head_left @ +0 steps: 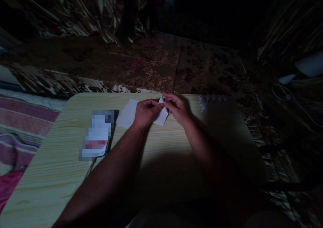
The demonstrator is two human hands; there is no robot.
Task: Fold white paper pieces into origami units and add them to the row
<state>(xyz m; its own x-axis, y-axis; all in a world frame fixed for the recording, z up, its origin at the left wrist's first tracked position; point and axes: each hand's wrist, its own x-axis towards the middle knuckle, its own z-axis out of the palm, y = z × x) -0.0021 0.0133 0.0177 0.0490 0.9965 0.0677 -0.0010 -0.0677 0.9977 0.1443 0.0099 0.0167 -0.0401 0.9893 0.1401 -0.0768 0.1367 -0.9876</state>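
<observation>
Between my two hands is a folded piece of white paper (161, 119), held up a little over the far part of the table. My left hand (146, 112) pinches its left side with thumb and forefinger. On the right, the fingers of my right hand (178, 107) are closed round the upper edge, near a pointed fold. A flat white sheet of paper (127, 114) lies on the table, partly hidden behind my left hand. Several small folded paper pieces (214, 98) sit in a row to the right of my right hand, with one in front of the row.
The pale wooden table (156, 157) has rounded corners. A phone (98, 133), blurred out, lies on its left with a cable running towards me. Patterned brown fabric (156, 61) covers the seat behind. A white object with a cord (310, 64) is at the far right.
</observation>
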